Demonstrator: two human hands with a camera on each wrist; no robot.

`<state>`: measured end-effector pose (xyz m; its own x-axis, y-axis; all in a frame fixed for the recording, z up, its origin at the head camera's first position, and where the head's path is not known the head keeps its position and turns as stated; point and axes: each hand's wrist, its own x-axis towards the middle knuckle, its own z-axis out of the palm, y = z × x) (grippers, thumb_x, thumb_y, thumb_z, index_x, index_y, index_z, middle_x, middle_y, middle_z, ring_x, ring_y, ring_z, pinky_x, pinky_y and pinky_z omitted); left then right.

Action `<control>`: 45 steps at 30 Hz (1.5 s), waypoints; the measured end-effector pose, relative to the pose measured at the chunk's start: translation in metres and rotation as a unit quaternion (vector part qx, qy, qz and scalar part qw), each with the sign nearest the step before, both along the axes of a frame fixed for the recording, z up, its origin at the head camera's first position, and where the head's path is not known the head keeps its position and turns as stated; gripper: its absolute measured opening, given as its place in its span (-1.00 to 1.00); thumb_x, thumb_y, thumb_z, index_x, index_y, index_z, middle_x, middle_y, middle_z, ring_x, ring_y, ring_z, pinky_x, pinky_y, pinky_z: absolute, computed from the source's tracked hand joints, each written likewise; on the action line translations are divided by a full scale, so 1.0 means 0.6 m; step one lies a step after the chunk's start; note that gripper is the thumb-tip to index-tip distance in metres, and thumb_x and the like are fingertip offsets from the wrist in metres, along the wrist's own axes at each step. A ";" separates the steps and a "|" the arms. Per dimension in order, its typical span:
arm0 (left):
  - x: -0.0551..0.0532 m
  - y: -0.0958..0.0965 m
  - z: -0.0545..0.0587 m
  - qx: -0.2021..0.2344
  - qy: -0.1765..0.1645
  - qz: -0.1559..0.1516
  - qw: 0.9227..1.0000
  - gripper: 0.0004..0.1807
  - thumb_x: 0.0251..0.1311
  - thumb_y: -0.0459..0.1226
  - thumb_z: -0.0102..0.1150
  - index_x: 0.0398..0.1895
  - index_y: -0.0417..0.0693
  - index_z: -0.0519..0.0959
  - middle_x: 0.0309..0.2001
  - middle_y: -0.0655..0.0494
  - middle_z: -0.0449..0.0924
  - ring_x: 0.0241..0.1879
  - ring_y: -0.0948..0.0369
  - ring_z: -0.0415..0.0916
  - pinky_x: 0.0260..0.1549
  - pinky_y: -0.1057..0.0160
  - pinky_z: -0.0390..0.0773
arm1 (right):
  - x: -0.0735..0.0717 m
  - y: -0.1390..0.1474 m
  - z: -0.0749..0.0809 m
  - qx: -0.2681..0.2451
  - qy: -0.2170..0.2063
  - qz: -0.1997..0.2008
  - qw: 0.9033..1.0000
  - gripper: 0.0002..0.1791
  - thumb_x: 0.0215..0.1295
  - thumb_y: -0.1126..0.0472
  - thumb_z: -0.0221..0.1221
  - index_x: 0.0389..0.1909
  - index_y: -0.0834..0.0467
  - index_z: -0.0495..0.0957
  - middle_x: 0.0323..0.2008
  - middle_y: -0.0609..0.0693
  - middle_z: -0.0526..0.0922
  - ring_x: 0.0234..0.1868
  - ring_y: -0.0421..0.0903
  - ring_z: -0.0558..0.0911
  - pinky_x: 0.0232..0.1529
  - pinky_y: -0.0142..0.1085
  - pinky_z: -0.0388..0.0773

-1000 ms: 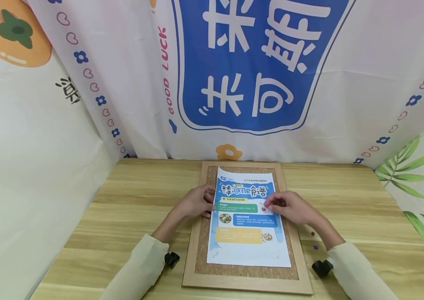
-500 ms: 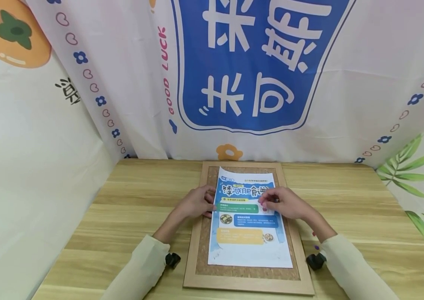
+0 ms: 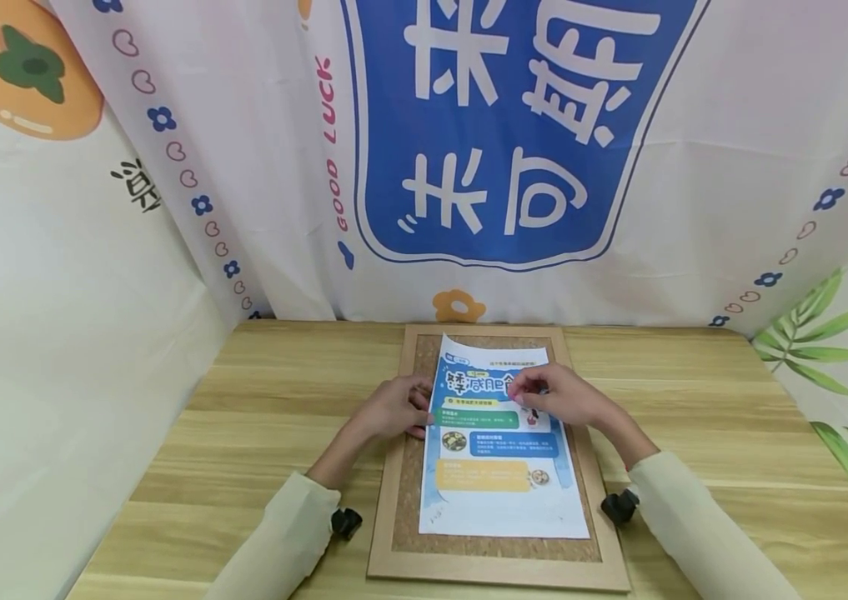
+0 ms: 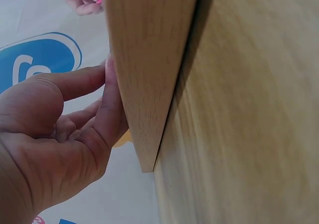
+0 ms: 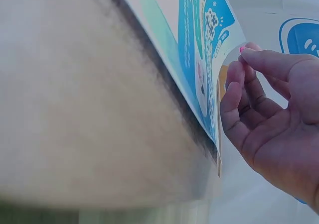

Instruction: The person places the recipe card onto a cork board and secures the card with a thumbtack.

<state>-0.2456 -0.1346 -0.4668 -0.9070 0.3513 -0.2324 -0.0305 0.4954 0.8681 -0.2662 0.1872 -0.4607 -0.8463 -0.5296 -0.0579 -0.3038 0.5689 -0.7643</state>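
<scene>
A printed paper poster with blue, green and yellow blocks lies over a wood-framed cork board. At the poster's left edge, my left hand pinches the paper, the thumb on top. In the left wrist view the left hand is beside the board's frame, its fingertips partly hidden. My right hand is over the poster's upper right part. Between thumb and forefinger the right hand pinches a small pink pushpin, whose point is hidden.
The board rests on a wood-grain table. Behind it hangs a printed white curtain with a blue emblem. Black wrist cameras sit at both cuffs, the right camera close to the board's right edge.
My right hand has moved left and slightly up over the poster with the pink pushpin. The poster has shifted slightly right. Red and purple bits on the table are now hidden by the right arm.
</scene>
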 end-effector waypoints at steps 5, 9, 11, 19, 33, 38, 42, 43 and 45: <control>0.000 0.000 0.000 0.001 -0.002 0.003 1.000 -0.52 0.33 -0.54 0.33 0.30 -0.29 0.55 -0.14 -0.16 0.75 -0.35 0.14 0.76 -0.35 0.21 0.85 | -0.012 -0.012 0.003 -0.015 -0.018 0.000 1.000 -0.83 0.55 0.25 0.25 0.02 0.14 0.75 -0.10 0.03 0.73 -0.08 -0.01 0.54 -0.08 -0.35 0.49; 0.000 -0.001 -0.001 0.005 -0.010 0.004 1.000 -0.52 0.34 -0.53 0.33 0.32 -0.29 0.53 -0.13 -0.17 0.76 -0.35 0.14 0.76 -0.35 0.21 0.85 | -0.024 -0.024 0.001 -0.027 -0.017 0.006 0.999 -0.83 0.54 0.25 0.25 0.01 0.17 0.75 -0.11 0.05 0.75 -0.12 -0.01 0.54 -0.12 -0.36 0.48; 0.000 -0.002 -0.002 0.009 -0.015 0.005 1.000 -0.52 0.34 -0.53 0.33 0.32 -0.29 0.53 -0.12 -0.17 0.76 -0.36 0.14 0.76 -0.35 0.21 0.85 | -0.029 -0.031 -0.001 -0.027 -0.017 0.006 0.999 -0.83 0.54 0.26 0.25 0.01 0.17 0.76 -0.12 0.03 0.75 -0.13 -0.02 0.54 -0.12 -0.36 0.48; 0.001 -0.003 -0.001 0.013 -0.016 0.008 1.000 -0.50 0.34 -0.53 0.33 0.33 -0.30 0.51 -0.13 -0.16 0.77 -0.40 0.14 0.75 -0.38 0.20 0.85 | -0.040 -0.047 -0.007 -0.024 -0.034 -0.008 0.999 -0.83 0.54 0.27 0.25 0.01 0.13 0.75 -0.13 -0.01 0.73 -0.13 -0.03 0.56 -0.12 -0.33 0.52; 0.003 0.001 0.001 0.007 0.014 0.022 1.000 -0.53 0.35 -0.52 0.33 0.30 -0.33 0.54 -0.14 -0.18 0.80 -0.39 0.14 0.77 -0.38 0.20 0.85 | -0.067 -0.054 -0.017 -0.042 -0.045 0.000 0.998 -0.81 0.57 0.22 0.24 0.06 0.13 0.74 -0.13 0.04 0.72 -0.21 -0.02 0.59 -0.17 -0.33 0.58; 0.002 0.003 0.000 0.006 0.017 0.024 1.000 -0.56 0.35 -0.52 0.33 0.28 -0.32 0.55 -0.13 -0.20 0.80 -0.38 0.14 0.78 -0.39 0.21 0.84 | -0.079 -0.059 -0.019 -0.038 -0.042 -0.002 0.998 -0.81 0.56 0.22 0.24 0.06 0.12 0.74 -0.08 0.04 0.74 -0.13 -0.02 0.59 -0.08 -0.28 0.57; 0.002 0.004 0.000 0.004 0.019 0.026 0.999 -0.57 0.35 -0.52 0.33 0.26 -0.32 0.57 -0.14 -0.19 0.79 -0.38 0.15 0.77 -0.40 0.21 0.84 | -0.090 -0.062 -0.023 -0.031 -0.041 -0.007 0.999 -0.80 0.56 0.20 0.25 0.06 0.09 0.75 -0.07 0.01 0.74 -0.08 -0.03 0.58 -0.01 -0.25 0.54; 0.003 0.005 0.000 0.004 0.018 0.027 0.999 -0.58 0.35 -0.52 0.33 0.26 -0.32 0.57 -0.14 -0.19 0.79 -0.38 0.15 0.77 -0.40 0.21 0.84 | -0.093 -0.063 -0.023 -0.031 -0.041 -0.009 0.999 -0.80 0.56 0.19 0.25 0.07 0.09 0.75 -0.07 0.00 0.74 -0.08 -0.03 0.58 -0.01 -0.25 0.53; 0.004 0.006 0.002 0.004 0.017 0.029 0.999 -0.58 0.34 -0.52 0.34 0.25 -0.33 0.57 -0.14 -0.19 0.79 -0.38 0.15 0.77 -0.40 0.21 0.84 | -0.097 -0.066 -0.024 -0.029 -0.039 -0.012 0.999 -0.81 0.56 0.18 0.25 0.06 0.07 0.75 -0.07 0.00 0.74 -0.07 -0.02 0.58 0.00 -0.24 0.51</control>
<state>-0.2433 -0.1311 -0.4657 -0.9331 0.3000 -0.1983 -0.0290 0.4869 0.8730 -0.3245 0.1474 -0.4754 -0.8529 -0.5137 -0.0935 -0.2290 0.5289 -0.8172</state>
